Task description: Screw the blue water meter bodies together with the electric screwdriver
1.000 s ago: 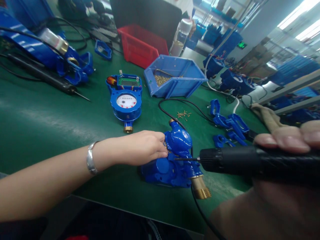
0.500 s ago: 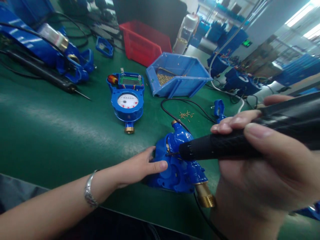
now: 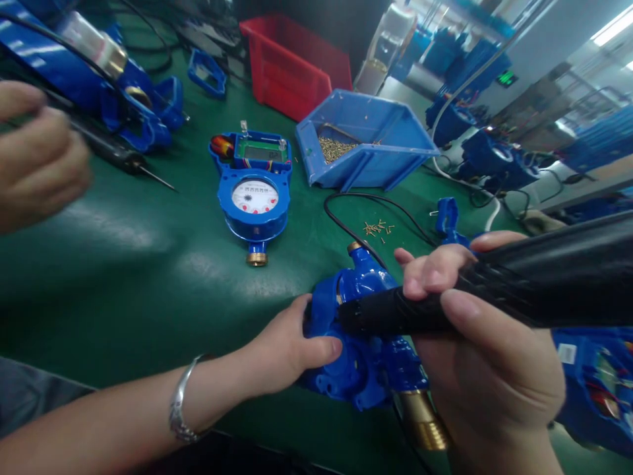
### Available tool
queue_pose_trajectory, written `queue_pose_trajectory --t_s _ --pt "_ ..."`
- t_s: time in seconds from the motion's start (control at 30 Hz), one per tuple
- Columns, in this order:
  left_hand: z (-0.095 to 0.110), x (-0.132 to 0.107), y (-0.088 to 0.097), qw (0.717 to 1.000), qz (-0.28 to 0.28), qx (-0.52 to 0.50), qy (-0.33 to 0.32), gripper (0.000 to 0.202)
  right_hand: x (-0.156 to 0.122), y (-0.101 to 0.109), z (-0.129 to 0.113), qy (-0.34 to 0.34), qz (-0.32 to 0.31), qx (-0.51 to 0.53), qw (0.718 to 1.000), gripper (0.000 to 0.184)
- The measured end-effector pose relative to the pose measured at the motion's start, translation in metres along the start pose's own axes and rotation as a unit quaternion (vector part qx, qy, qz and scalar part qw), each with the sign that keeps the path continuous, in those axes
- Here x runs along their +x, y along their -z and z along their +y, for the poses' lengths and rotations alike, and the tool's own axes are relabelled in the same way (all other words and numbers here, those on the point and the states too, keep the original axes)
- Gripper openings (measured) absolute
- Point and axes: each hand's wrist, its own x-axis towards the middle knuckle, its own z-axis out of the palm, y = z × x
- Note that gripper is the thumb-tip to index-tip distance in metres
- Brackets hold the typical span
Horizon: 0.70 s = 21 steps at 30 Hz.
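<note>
A blue water meter body [image 3: 366,369] with a brass threaded end [image 3: 425,422] lies on the green bench near the front edge. My left hand [image 3: 284,346], a silver bracelet on its wrist, grips the meter's left side, thumb pressed on its face. My right hand [image 3: 484,356] is wrapped round a black electric screwdriver [image 3: 524,290] held almost level. The tool's nose is against the top of the meter; the bit is hidden.
Another blue meter [image 3: 254,194] with a white dial lies face up behind. A blue bin [image 3: 376,142] holds brass screws, with loose screws [image 3: 378,229] by a black cable and a red bin [image 3: 291,66] beyond. Another person's hand [image 3: 34,152] is at the left edge, over a second screwdriver [image 3: 113,155].
My right hand has brought the screwdriver leftward, its tip onto the meter. My left hand has slid round the meter's side. Another person's hand has come in at the left.
</note>
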Motion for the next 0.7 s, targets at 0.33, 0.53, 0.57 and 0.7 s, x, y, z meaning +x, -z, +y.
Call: queue_pose_trajectory --t_s 0.33,0.53,0.57,0.7 --pt "-0.001 0.001 0.001 1.000 -0.014 -0.010 -0.003 0.077 0.000 -0.003 0.002 -0.004 0.007 -0.001 1.000 0.035" --pt "-0.001 0.000 -0.002 1.000 0.013 0.022 -0.017 0.076 0.002 -0.006 0.008 0.005 0.024 -0.008 1.000 0.042" --pt "0.000 -0.002 -0.003 1.000 0.017 0.017 -0.012 0.077 0.003 -0.006 0.006 0.005 0.019 -0.004 1.000 0.043" --pt "0.004 -0.009 -0.007 0.999 0.030 -0.006 0.007 0.080 0.001 0.001 -0.027 0.047 0.025 -0.039 0.998 0.041"
